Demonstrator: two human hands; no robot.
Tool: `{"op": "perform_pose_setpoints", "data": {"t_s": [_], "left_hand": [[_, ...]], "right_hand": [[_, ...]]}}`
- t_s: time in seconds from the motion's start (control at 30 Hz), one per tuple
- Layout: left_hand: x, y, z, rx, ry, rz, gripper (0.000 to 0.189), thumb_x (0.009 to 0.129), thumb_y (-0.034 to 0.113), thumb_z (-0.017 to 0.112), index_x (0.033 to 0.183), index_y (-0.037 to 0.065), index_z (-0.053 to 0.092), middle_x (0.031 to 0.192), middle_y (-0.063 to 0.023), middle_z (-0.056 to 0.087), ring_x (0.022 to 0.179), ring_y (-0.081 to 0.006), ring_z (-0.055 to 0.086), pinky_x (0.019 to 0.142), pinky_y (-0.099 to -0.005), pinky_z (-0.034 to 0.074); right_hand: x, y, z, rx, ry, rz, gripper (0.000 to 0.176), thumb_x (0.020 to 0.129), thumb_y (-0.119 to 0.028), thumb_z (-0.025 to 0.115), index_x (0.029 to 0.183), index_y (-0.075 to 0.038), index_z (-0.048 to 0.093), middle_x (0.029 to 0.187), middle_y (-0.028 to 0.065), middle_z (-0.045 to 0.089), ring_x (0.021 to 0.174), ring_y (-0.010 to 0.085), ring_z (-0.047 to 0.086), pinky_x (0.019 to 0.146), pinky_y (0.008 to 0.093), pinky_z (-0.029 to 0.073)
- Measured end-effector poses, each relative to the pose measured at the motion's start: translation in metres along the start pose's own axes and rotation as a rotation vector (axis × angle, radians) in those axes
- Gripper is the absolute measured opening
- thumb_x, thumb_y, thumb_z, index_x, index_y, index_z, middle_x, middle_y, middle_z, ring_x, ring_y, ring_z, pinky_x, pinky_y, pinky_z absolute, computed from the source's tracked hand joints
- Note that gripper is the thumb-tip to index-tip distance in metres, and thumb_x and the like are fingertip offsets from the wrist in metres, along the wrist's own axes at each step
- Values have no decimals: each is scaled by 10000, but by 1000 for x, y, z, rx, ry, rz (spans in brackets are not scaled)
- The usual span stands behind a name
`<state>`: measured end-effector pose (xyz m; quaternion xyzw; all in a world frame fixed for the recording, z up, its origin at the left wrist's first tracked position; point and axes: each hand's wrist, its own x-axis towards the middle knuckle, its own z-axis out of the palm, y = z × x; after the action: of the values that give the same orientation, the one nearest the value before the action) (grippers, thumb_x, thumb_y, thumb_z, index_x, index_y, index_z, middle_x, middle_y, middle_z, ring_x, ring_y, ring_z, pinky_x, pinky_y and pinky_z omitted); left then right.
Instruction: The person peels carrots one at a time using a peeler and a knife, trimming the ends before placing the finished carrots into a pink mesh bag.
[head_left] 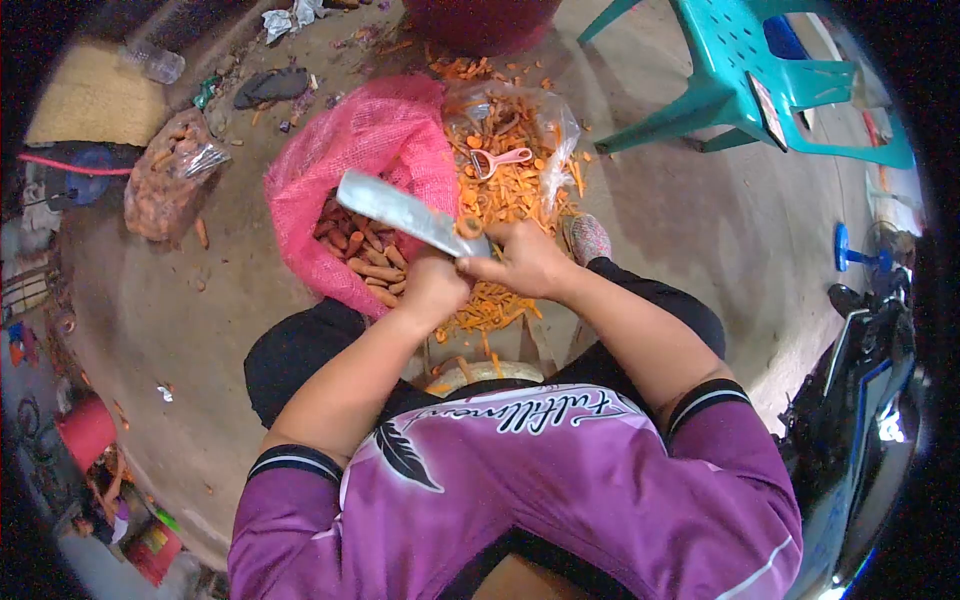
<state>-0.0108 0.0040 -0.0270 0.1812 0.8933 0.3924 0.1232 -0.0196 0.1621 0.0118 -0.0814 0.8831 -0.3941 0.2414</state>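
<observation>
My right hand (522, 262) is wrapped round the handle of a broad-bladed knife (392, 208), whose blade points up and left across the sack's mouth. My left hand (438, 288) is closed just below the blade, close to my right hand; what it holds is hidden. An orange carrot slice (468, 226) shows by the blade near the handle. Left of my hands, a pink mesh sack (330, 150) lies open with several unpeeled carrots (376, 266) inside. Beyond my right hand, orange carrot pieces (505, 200) lie heaped on clear plastic, with a pink-handled peeler (498, 160) on top.
A green plastic chair (700, 90) stands at the upper right. At far left is a filled clear bag (172, 180). A dark red tub (480, 22) sits at the top. A motorcycle (860, 400) is along the right edge. Another person (118, 515) appears at lower left.
</observation>
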Motion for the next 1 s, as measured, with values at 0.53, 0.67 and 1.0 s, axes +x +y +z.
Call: {"op": "perform_pose_setpoints", "data": {"t_s": [0.53,0.67,1.0], "left_hand": [[202,179,-229,-1162,126,245,192,808,181,487,898,12,473,882,-144,548,720,-242,558,632,-312,474],[171,143,-213,-962,-46,237,272,806,236,485,984,32,501,935,-114,559,774,-191,561,631,-287,464],[53,-165,-70,27,-794,-954,293,749,185,498,1008,64,561,887,-150,588,687,-240,569,606,-353,452]], "right_hand": [[14,50,-19,771,65,600,434,793,-492,466,627,-94,420,491,19,409,364,117,373,341,251,291],[19,63,-15,759,62,604,432,782,-500,483,689,-79,446,502,24,429,380,116,405,359,252,326],[54,169,72,110,150,673,393,779,-388,492,774,-2,563,604,119,554,535,246,548,518,343,448]]}}
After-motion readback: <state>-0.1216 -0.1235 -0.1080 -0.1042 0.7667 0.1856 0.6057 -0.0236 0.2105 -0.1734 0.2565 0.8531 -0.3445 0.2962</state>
